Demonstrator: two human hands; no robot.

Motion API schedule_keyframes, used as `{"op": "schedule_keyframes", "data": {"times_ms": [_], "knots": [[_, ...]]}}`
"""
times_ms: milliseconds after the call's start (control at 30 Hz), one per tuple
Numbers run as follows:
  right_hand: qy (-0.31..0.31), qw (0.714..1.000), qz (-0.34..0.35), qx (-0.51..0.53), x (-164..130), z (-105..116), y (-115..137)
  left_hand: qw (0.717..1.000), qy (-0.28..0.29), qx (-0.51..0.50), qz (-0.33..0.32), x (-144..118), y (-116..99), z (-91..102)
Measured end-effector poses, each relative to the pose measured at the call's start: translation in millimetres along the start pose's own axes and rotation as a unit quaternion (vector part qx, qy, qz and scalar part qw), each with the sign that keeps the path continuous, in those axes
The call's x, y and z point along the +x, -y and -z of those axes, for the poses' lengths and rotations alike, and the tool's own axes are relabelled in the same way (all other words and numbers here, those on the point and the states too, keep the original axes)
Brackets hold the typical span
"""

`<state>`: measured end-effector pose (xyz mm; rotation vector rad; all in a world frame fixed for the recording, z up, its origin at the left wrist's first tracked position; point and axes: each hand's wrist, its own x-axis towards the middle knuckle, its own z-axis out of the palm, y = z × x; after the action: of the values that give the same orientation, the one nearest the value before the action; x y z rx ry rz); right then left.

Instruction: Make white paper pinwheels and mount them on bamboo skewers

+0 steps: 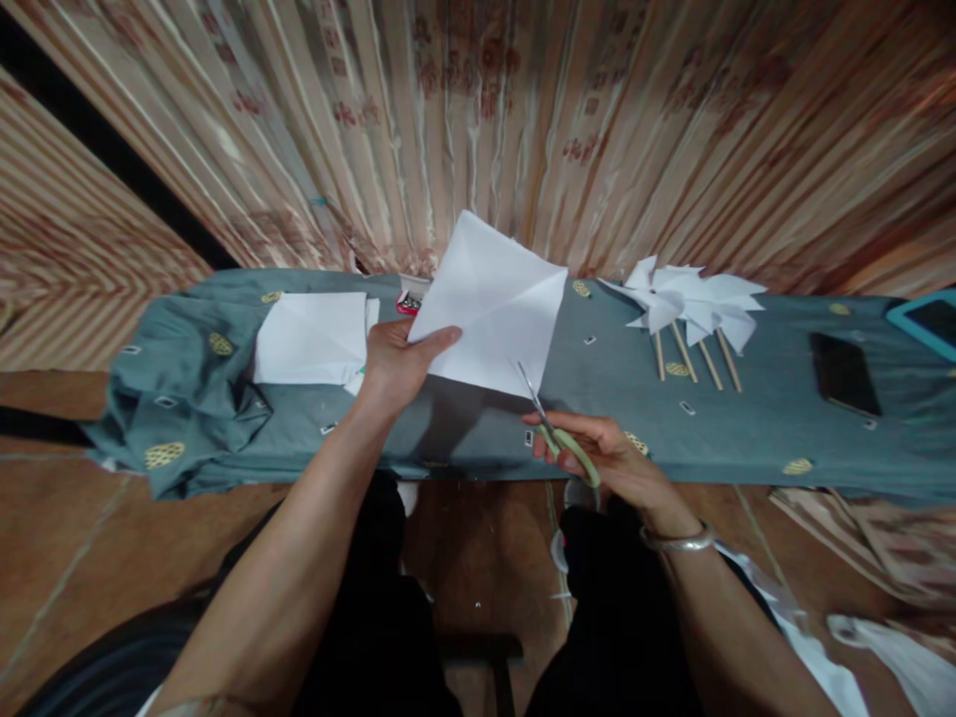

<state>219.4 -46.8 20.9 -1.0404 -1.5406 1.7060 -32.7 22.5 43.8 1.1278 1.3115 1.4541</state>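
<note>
1 creased paper sheet (493, 299) pinched in left hand (395, 363), 1 scissors (557, 433) gripped in right hand (608, 458), 4 pinwheels (691, 304) nearby.

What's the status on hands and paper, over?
Left hand pinching creased white paper square by its lower-left edge. Right hand holding green-handled scissors, blades at the paper's bottom corner. Nothing blocking the cut.

A single head-worn camera looks forward and steeply down from the person's own eye level, close over both forearms and lap. It faces a long bench draped in a grey-green cloth (747, 418) that runs across mid-frame, with a striped curtain (478, 110) filling the top behind it. Wide-angle bending curves the edges; floor shows below.
</note>
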Motion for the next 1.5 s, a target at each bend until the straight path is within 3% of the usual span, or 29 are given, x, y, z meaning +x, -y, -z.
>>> {"op": "schedule_keyframes", "data": {"times_ms": [1100,1500], "knots": [[-0.05,0.996,-0.06,0.045,3.0,-6.7,-8.9,1.0,0.003,0.013,-0.006,0.9,-1.0,2.6],[-0.05,0.999,-0.021,0.007,2.7,-8.2,-9.4,1.0,0.013,0.001,0.013,-2.2,5.1,-1.0]]}}
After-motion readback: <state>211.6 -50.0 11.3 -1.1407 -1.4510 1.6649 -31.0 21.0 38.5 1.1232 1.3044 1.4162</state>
